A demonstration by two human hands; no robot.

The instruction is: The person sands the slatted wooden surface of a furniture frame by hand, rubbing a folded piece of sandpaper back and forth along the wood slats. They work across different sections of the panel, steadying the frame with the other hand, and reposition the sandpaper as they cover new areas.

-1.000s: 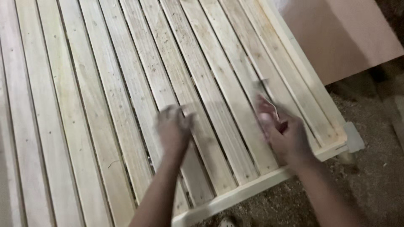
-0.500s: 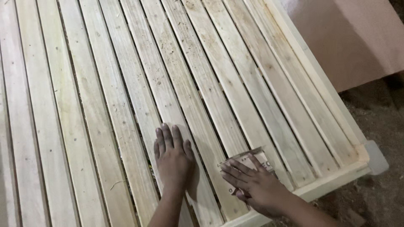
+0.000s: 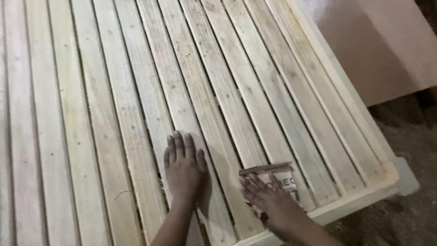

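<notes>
Left hand (image 3: 184, 169) is flat, fingers spread, just resting on the wooden slats (image 3: 136, 91). Right hand (image 3: 268, 200) presses a sandpaper sheet (image 3: 273, 177) onto the slats, near right, fingers mostly straight on top.

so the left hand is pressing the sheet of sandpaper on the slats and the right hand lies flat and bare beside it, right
Not quite: the hands are swapped. In the head view the right hand presses the sheet of sandpaper onto the wooden slats, while the left hand lies flat and bare beside it.
</notes>
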